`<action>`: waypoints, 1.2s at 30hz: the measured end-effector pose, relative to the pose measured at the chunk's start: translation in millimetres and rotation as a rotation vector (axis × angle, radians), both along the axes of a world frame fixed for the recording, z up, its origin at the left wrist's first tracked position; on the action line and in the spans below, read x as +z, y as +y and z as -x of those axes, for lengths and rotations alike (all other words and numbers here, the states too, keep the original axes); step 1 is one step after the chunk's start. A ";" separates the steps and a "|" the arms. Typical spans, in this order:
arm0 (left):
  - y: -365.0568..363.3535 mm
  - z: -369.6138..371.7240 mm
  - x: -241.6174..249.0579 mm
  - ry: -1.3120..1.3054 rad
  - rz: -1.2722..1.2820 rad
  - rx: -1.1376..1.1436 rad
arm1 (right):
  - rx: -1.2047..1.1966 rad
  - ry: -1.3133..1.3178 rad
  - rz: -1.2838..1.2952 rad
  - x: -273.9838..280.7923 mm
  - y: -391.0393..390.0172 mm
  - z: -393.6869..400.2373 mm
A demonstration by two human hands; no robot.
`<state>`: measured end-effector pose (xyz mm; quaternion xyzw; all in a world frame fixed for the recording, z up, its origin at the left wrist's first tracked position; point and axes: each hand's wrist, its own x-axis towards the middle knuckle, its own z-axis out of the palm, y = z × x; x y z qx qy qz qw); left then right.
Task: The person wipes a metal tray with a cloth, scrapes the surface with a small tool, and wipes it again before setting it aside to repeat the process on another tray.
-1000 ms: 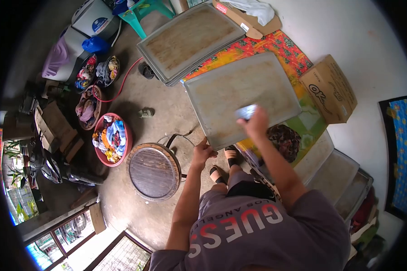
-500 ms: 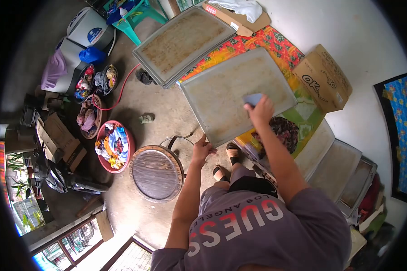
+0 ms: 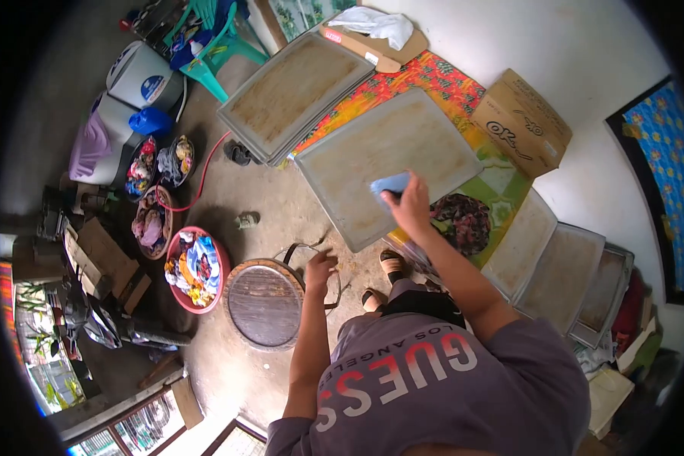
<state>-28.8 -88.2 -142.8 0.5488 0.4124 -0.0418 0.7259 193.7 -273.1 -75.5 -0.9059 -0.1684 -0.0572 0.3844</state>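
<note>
A large grey metal baking tray (image 3: 372,144) with brownish stains lies tilted on a low surface in front of me. My right hand (image 3: 412,205) is closed on a flat blue scraper (image 3: 389,183), held against or just over the tray's near right part; its exact kind is hard to make out. My left hand (image 3: 321,270) hangs off the tray's near corner, beside a round wooden stool (image 3: 264,305). Its fingers are loosely bent and appear to hold nothing. Touching neither hand, a dark patterned cloth bundle (image 3: 461,223) sits right of the tray.
Stacked trays (image 3: 296,95) stand at the back left, on a bright patterned cover (image 3: 425,76). More trays (image 3: 561,277) lean at the right. A cardboard box (image 3: 523,125) rests by the wall. Laundry fills a red basin (image 3: 224,266) and other tubs on the floor.
My left hand has let go of the tray's near corner and moved slightly left and down. The right hand has shifted left across the tray with the blue scraper.
</note>
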 end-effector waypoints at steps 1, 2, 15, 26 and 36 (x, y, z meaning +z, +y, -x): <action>3.3 6.8 1.1 0.027 -0.050 -0.031 | -0.029 -0.041 -0.011 0.9 -17.1 -12.8; 3.8 12.0 5.6 0.054 -0.100 -0.060 | -0.077 -0.053 -0.016 1.5 -34.5 -23.1; -17.8 -13.1 8.2 0.034 -0.146 -0.208 | -0.485 0.323 0.125 -3.1 -116.8 -101.2; -23.9 -51.1 2.6 0.039 -0.173 -0.218 | -0.185 0.159 0.556 -8.2 -92.9 -129.0; -21.2 -59.8 -6.0 0.083 -0.191 -0.116 | -0.126 -0.001 0.625 -0.1 -77.7 -120.6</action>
